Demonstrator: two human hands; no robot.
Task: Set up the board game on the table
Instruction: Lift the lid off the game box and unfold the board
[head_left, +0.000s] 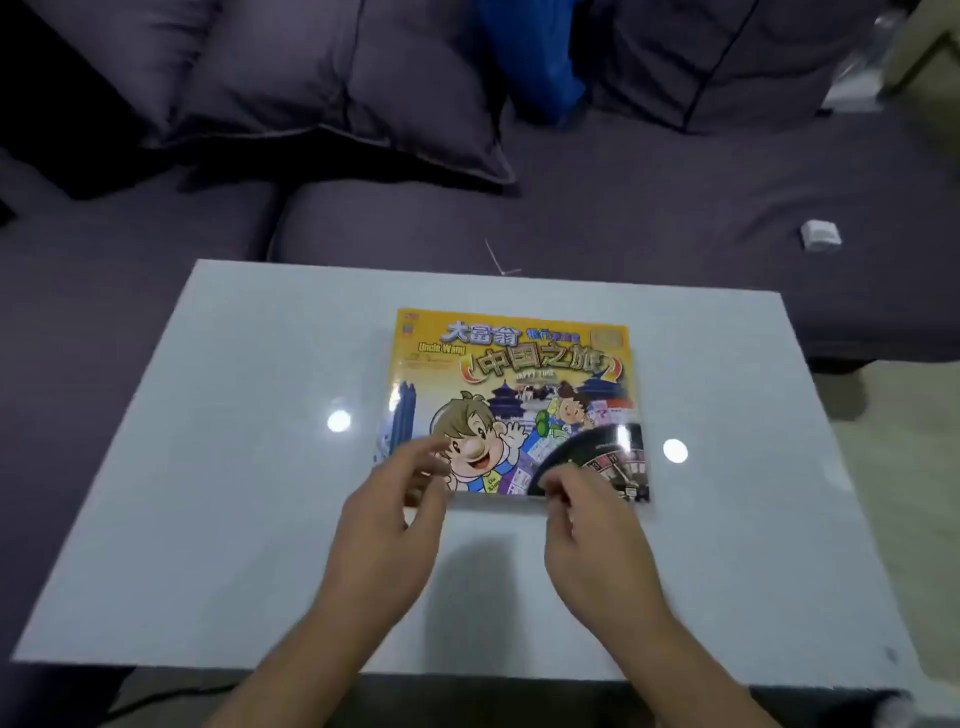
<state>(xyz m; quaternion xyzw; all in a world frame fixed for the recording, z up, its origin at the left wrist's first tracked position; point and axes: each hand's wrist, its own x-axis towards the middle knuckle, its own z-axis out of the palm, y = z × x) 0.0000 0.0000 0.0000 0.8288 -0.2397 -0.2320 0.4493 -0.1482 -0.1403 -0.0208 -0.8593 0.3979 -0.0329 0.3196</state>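
Observation:
A yellow board game box (511, 384) with cartoon figures and Chinese lettering lies flat and closed near the middle of the white glossy table (249, 493). My left hand (387, 525) hovers at the box's near left corner with its fingers loosely spread, blurred, holding nothing that I can make out. My right hand (592, 530) is at the box's near edge on the right, fingers curled inward over the edge; whether they pinch the box or its wrapping is unclear.
A dark purple sofa (623, 208) with large cushions (322, 88) runs behind the table. A blue cloth (535, 62) lies between the cushions. A small white packet (821, 235) sits on the sofa seat at right. Pale floor (904, 467) shows to the right.

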